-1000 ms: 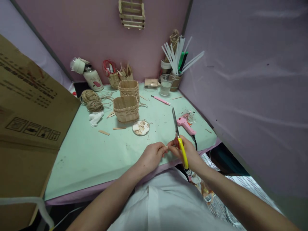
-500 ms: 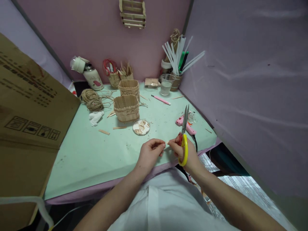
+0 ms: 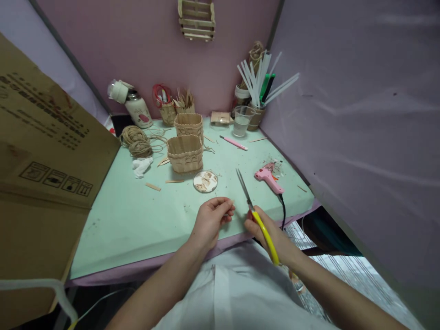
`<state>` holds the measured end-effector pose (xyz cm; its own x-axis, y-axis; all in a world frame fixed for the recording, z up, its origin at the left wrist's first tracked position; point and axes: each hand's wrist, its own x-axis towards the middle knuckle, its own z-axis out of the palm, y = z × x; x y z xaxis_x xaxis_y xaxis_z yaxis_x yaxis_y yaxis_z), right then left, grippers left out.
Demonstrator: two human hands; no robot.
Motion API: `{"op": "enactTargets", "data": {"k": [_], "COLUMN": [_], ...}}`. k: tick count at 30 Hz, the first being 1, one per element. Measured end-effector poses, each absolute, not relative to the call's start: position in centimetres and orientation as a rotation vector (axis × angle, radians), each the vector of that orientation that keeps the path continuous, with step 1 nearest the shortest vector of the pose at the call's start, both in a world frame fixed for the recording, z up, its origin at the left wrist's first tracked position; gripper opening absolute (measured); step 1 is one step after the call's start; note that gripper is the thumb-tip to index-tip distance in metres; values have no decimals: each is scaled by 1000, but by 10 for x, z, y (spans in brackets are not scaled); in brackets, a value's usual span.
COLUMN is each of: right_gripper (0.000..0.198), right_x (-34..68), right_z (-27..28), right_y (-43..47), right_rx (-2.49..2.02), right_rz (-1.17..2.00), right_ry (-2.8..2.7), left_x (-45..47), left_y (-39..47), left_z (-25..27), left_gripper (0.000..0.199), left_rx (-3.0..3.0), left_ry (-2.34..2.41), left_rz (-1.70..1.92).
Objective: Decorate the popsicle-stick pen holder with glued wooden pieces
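Observation:
My left hand (image 3: 212, 219) is closed in a pinch above the table's front edge. At its fingertips is a tiny pale piece, too small to make out. To its right, my right hand (image 3: 266, 229) is closed around scissors (image 3: 259, 221) with yellow and red handles. Their blades point away from me and to the left, nearly together, apart from the left hand. Beyond the left hand lies a round dish (image 3: 205, 190) holding small wood scraps (image 3: 206, 179). Behind the dish stands a small woven wood basket (image 3: 185, 158), with a second basket (image 3: 189, 121) behind it.
A pink glue gun (image 3: 270, 179) lies right of the scissors, its black cord running over the front edge. Twine (image 3: 137, 141), a pink pen-like tool (image 3: 233, 142) and a cup of liquid (image 3: 241, 126) are farther back. A cardboard box (image 3: 51, 151) stands left.
My right hand has drawn away from the left fingertips. The scissors have swung from pointing up and right to pointing left and away. The view has shifted slightly.

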<state>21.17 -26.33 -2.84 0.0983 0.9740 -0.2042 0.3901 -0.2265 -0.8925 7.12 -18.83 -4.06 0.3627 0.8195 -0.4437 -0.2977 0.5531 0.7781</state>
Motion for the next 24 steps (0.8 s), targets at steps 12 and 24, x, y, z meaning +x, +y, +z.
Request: {"op": "enactTargets", "data": {"k": [12, 24], "right_gripper": [29, 29], "right_x": [214, 213], "right_z": [-31, -30], "right_y": [-281, -280], "right_rx": [-1759, -1772], "right_rz": [1251, 1231], "right_ry": [-1585, -1577], "left_x": [76, 80], "left_y": [-192, -195], "left_z": [-37, -35], "left_gripper": [17, 22], "left_rx": [685, 620], "left_ry": [916, 913], "left_rz": [834, 804]}}
